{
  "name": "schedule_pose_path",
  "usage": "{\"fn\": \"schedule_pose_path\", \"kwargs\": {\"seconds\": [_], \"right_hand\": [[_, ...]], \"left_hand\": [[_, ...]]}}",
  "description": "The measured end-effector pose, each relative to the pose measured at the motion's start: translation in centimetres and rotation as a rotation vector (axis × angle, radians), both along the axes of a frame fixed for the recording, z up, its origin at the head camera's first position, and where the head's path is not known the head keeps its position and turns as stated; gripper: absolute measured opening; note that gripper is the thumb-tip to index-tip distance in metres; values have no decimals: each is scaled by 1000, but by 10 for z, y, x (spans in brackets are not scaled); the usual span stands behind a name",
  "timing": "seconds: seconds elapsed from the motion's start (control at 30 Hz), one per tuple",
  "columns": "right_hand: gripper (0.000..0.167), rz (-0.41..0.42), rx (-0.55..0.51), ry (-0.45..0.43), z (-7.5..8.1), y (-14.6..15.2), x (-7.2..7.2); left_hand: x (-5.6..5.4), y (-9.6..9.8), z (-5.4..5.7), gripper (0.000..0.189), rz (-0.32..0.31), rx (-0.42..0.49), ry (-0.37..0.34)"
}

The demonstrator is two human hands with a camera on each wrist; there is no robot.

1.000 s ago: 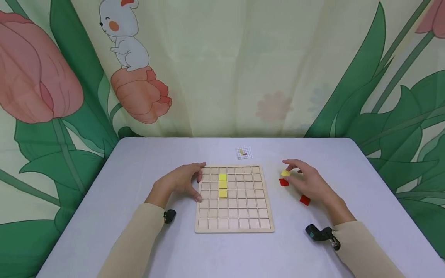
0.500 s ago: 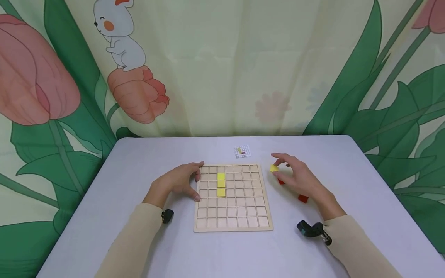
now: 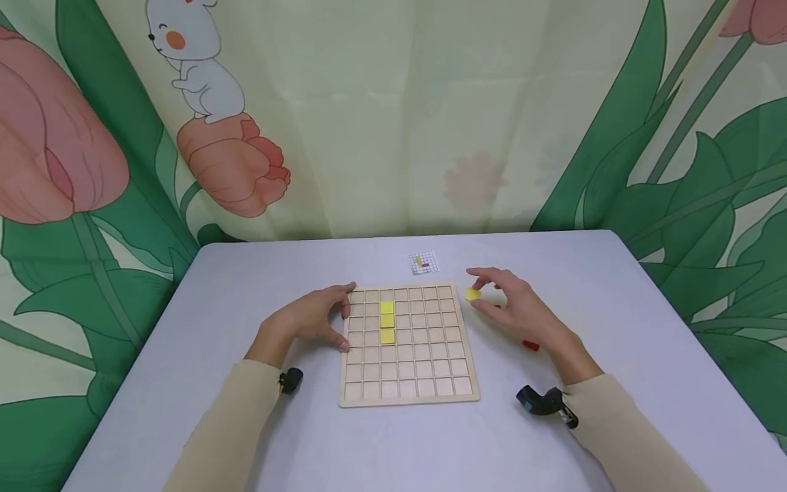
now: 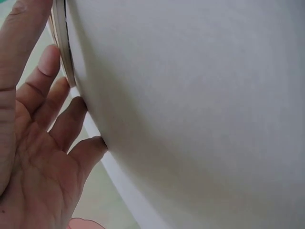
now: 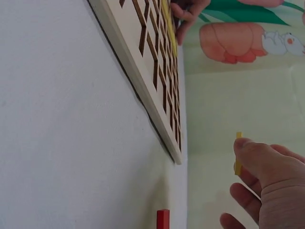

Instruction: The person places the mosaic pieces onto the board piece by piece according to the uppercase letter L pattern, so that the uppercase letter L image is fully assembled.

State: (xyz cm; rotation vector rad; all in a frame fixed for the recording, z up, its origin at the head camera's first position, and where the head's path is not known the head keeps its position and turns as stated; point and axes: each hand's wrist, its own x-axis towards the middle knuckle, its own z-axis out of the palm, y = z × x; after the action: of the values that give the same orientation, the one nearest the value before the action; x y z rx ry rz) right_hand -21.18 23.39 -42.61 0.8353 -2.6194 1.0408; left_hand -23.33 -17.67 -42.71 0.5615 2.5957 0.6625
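Note:
Between thumb and fingertips, my right hand (image 3: 522, 311) pinches a yellow square tile (image 3: 472, 294); in the right wrist view the tile (image 5: 238, 153) shows edge-on, raised off the table. The light wooden grid board (image 3: 408, 402) lies just left of that hand. Three yellow tiles (image 3: 387, 320) sit in one of its columns, one below another. My left hand (image 3: 307, 316) rests along the board's left edge, thumb and fingers spread apart, as the left wrist view also shows. One red tile (image 3: 531, 346) lies under my right hand, partly covered; another is almost wholly hidden.
Behind the board lies a small printed card (image 3: 424, 262) with a grid and coloured squares. The white table (image 3: 258, 437) ends at a curtain (image 3: 369, 137) printed with flowers and a rabbit. Each wrist carries a small black camera (image 3: 541, 402).
My right hand has lifted the yellow tile from beside the red ones and moved left toward the board. The left hand keeps its place at the board's edge. The head view has shifted slightly.

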Motion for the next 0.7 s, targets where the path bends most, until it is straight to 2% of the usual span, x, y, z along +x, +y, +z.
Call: {"fn": "schedule_pose_path", "kwargs": {"seconds": [0.1,0.33,0.5,0.7], "right_hand": [[56,14,-3,14,1,-6,0],[63,33,-36,44,0,-17,8],[64,102,-70,65,6,-36,1],[62,144,-87,61,8,-50,1]], "left_hand": [[1,-2,3,57,7,6,7],[2,-1,-2,56,-24,-5,-9],[4,-3,2,55,-2,-9,0],[3,-2,5,56,-20,6,3]]}}
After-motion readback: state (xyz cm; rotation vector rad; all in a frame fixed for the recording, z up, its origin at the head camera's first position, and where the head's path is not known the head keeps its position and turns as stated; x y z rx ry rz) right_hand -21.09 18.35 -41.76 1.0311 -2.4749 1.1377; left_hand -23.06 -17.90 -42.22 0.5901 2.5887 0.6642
